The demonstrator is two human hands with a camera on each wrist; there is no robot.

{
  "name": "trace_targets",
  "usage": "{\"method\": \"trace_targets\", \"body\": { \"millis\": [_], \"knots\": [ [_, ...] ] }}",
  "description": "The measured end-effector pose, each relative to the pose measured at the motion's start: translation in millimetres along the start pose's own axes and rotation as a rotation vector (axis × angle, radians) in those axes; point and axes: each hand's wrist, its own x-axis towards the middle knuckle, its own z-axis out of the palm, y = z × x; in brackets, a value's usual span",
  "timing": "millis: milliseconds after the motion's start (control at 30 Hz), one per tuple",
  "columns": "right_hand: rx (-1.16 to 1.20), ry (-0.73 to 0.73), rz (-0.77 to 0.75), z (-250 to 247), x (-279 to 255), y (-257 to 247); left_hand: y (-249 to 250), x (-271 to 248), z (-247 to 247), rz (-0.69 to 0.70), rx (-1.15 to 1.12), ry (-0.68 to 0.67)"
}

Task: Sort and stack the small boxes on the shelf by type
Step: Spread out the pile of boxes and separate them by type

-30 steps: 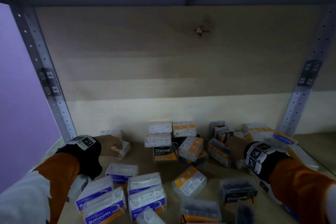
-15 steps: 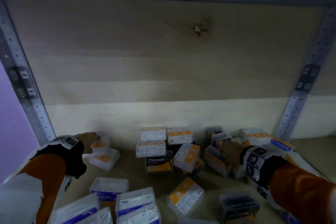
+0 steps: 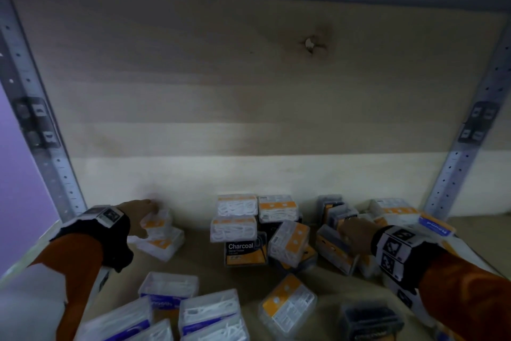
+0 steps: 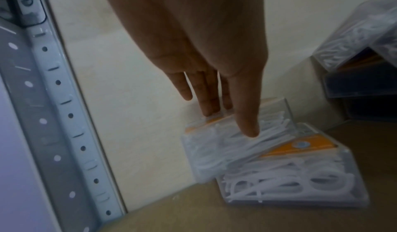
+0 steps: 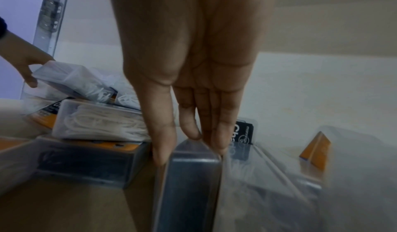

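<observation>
Boxes lie scattered over the shelf (image 3: pixel 199 260), clear ones holding white picks with orange labels, others with blue labels, and dark Charcoal ones. At the back left corner, an orange box (image 3: pixel 158 223) leans against the back wall, tilted, its lower edge resting on a second orange box (image 3: pixel 163 244) that lies flat with its long axis running left to right. The left hand (image 3: pixel 138 216) rests on the tilted one with straight fingers (image 4: pixel 247 116) on its top edge and face, not curled round it. Toward the back right, the right hand (image 3: pixel 356 232) pinches a dark box (image 5: pixel 193 176) that stands on a narrow side, its long axis pointing toward the front edge; the thumb presses its left face and the fingers (image 5: pixel 217 133) its right. A Charcoal box (image 3: pixel 244 250) stands upright near the middle, label facing forward. Blue boxes (image 3: pixel 168 289) lie flat by the front edge.
</observation>
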Motion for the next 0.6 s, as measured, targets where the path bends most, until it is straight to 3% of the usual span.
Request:
{"method": "trace_targets", "body": {
  "millis": [133,333,433,600],
  "knots": [
    [-0.043,0.03,-0.035,1,-1,0,2,0,-3,0.058,0.091,-0.028],
    [-0.015,0.043,-0.01,5,2,6,16,-5,-7,0.121,-0.024,0.021],
    [-0.002,0.02,0.002,7,5,6,17,-7,-15,0.152,-0.104,-0.06],
    [-0.024,0.055,-0.014,12,11,10,15,-1,-16,0.095,-0.179,-0.077]
  ]
}}
